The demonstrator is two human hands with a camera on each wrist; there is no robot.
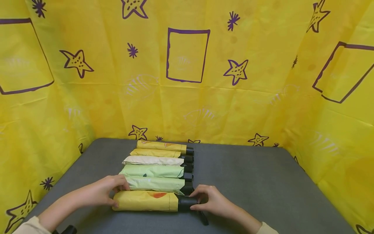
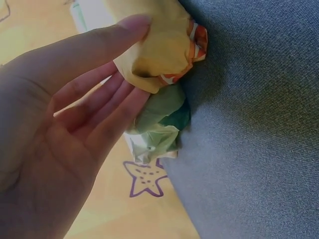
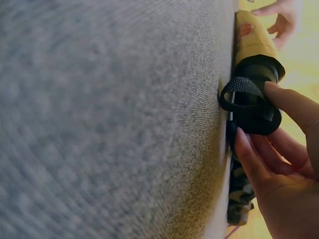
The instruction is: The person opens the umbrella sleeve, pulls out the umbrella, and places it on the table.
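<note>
My left hand (image 1: 107,188) and right hand (image 1: 212,201) hold the front umbrella (image 1: 143,201), a folded yellow one lying sideways on the counter (image 1: 251,182), nearest to me in a row. My left fingers (image 2: 114,119) are curved around its cloth end with the thumb over the top; their tips disappear behind the cloth, so I can't tell how firmly they press. My right fingers (image 3: 251,159) pinch the black handle (image 1: 184,204), parted just enough to span it, and some are partly hidden behind it. A strap (image 3: 227,94) loops off the handle's end. The red-orange print on the cloth is too blurred for me to name. Just beyond lie the pale green umbrella (image 1: 157,183), whose left end my left hand partly covers, a second green umbrella (image 1: 155,171), a white umbrella (image 1: 152,160), a slim yellow umbrella (image 1: 156,152) and the far umbrella (image 1: 160,145), yellow too. Their dark handles crowd together on my right, hard to separate, and cloth hides whatever is wrapped inside each. My sleeves (image 1: 30,226) are cut off at the bottom edge, as is a black object (image 1: 69,229) beside the left one; I can't say what it is. Behind the counter hangs a yellow backdrop (image 1: 187,107), its pale fish faint.
</note>
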